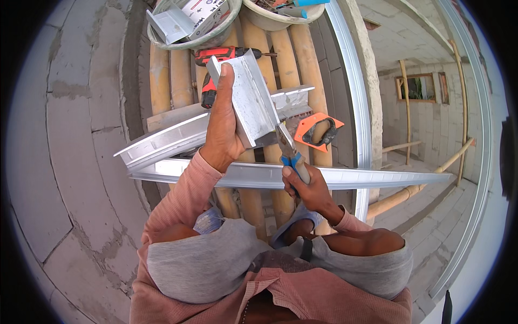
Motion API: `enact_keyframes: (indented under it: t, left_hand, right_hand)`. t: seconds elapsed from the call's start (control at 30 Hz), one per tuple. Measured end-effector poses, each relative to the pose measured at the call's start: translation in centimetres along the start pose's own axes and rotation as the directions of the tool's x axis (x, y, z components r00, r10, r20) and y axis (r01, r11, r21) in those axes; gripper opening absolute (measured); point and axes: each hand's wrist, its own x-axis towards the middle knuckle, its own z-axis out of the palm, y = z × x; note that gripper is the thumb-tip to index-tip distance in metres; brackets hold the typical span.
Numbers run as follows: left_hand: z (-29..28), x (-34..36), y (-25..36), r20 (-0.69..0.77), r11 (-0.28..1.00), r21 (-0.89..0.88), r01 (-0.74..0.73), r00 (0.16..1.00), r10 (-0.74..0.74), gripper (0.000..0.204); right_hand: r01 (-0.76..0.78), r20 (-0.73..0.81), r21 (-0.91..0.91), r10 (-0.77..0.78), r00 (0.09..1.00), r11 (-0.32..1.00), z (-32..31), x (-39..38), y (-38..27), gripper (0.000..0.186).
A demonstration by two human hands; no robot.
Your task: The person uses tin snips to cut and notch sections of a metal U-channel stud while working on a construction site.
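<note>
My left hand (222,121) is closed around a short piece of silvery metal channel (250,97), the thumb lying along its near-left flange. In my right hand (307,189) is a pair of pliers (291,154) with blue and grey handles. The jaws of the pliers meet the channel's lower right edge; whether they grip it is too small to tell. Under the channel lies a red and black cordless drill (229,54), partly hidden. An orange-handled handsaw (318,131) rests just right of the pliers, its blade mostly covered.
Long metal channels (345,178) cross the bamboo pole platform (161,81) in front of my knees. Two buckets stand at the far end: one (216,40) with a box and metal pieces, another (264,21) with tools. A block wall (70,162) rises on the left; a metal rail (353,81) runs along the right.
</note>
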Motion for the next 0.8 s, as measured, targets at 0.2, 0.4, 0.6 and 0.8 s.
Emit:
enact_keyframes:
  t: [0.2,0.4,0.6,0.8]
  left_hand:
    - [-2.2,0.8,0.7,0.067,1.000,0.001,0.008,0.998,-0.008,0.078]
    - [-3.7,1.8,0.8,0.164,0.996,-0.093,-0.002,0.986,0.017,0.084]
    - [-3.2,1.5,0.2,0.144,0.999,-0.018,-0.029,0.989,0.031,0.085]
    - [-2.6,1.1,-0.4,0.080,1.000,-0.028,-0.005,0.997,0.007,0.086]
  right_hand:
    - [-0.176,0.301,0.444,0.038,0.953,0.878,-1.4,0.2,-0.9,0.054]
    - [-0.114,0.358,0.205,0.034,0.933,0.972,-2.0,-0.3,-0.6,0.062]
    - [-0.052,0.298,0.157,0.003,0.955,0.986,-2.0,0.0,-0.6,0.060]
    - [-0.070,0.204,0.131,0.042,0.978,0.989,-1.7,0.0,-0.8,0.049]
